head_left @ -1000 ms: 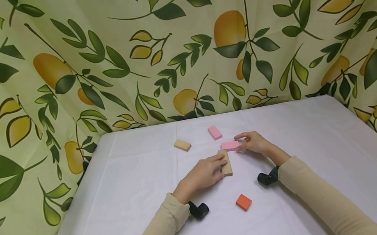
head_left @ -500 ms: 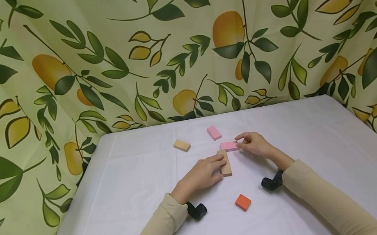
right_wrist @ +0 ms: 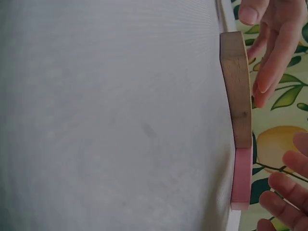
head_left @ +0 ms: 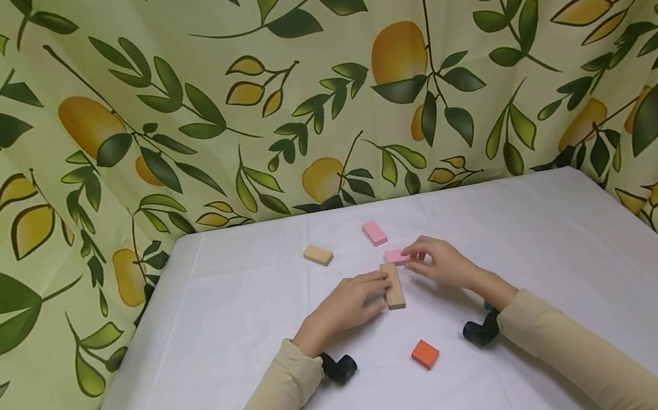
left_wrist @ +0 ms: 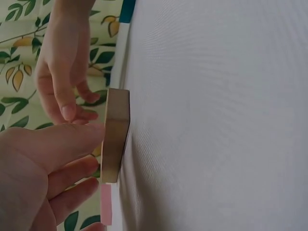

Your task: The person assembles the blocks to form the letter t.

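A long natural-wood block lies flat on the white table cover, pointing away from me. At its far end a pink block lies crosswise; in the right wrist view this pink block looks flush against the wooden block. My left hand is at the wooden block's left edge, fingers loosely bent, with the thumb close by its top in the left wrist view. My right hand hovers over the pink block's right end, fingers spread and relaxed, overlapping part of it in the head view.
Farther back lie another pink block and a small tan wooden block. Closer to me is an orange square block. Behind the table hangs a curtain printed with leaves and fruit.
My right hand has let go of the pink block's right end and shifted left over it. My left fingers have drawn back slightly from the wooden block's top. The blocks stay put.
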The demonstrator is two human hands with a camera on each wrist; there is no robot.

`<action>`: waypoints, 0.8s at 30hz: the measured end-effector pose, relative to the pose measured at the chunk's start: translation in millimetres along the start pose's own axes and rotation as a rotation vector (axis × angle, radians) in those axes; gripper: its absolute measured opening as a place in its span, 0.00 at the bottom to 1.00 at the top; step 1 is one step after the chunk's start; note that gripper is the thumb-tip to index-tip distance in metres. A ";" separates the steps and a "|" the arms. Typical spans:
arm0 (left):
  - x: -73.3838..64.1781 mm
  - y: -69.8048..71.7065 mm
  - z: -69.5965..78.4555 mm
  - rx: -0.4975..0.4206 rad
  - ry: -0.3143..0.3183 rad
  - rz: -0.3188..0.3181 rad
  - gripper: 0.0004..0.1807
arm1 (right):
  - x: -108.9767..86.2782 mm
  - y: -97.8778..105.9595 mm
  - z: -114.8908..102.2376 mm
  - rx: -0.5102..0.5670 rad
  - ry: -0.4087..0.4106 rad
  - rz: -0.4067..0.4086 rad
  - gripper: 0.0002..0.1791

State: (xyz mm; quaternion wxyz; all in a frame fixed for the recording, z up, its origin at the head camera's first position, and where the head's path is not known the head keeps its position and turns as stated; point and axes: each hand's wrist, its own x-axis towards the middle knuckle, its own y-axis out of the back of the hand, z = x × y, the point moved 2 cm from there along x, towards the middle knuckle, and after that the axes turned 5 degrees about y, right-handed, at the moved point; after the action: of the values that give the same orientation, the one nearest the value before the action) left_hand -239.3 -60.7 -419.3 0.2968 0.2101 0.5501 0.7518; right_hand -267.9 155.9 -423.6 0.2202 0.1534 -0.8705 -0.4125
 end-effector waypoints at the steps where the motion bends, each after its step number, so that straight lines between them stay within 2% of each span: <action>1: -0.1 0.3 -0.8 -0.004 -0.005 0.005 0.23 | -0.5 -0.5 -1.0 -0.015 0.012 0.001 0.14; 4: -1.1 1.5 -2.8 -0.016 -0.014 0.018 0.23 | -1.3 -2.5 -3.2 -0.033 0.039 -0.010 0.14; 11: -3.5 3.3 -7.9 -0.053 -0.016 0.049 0.22 | -3.7 -4.3 -6.8 -0.076 0.103 -0.096 0.17; 18: -4.3 3.4 -13.3 -0.071 -0.001 0.052 0.22 | -6.6 -5.9 -12.1 -0.087 0.120 -0.217 0.23; 24: -4.8 5.2 -16.2 -0.065 0.012 0.054 0.21 | -6.8 -7.7 -13.8 -0.111 0.139 -0.287 0.27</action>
State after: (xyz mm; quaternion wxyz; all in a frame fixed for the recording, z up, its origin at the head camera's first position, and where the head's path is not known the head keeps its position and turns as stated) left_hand -247.3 -76.4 -419.2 0.2796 0.2108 0.5213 0.7783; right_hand -254.4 145.2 -423.6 0.2269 0.2922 -0.7982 -0.4755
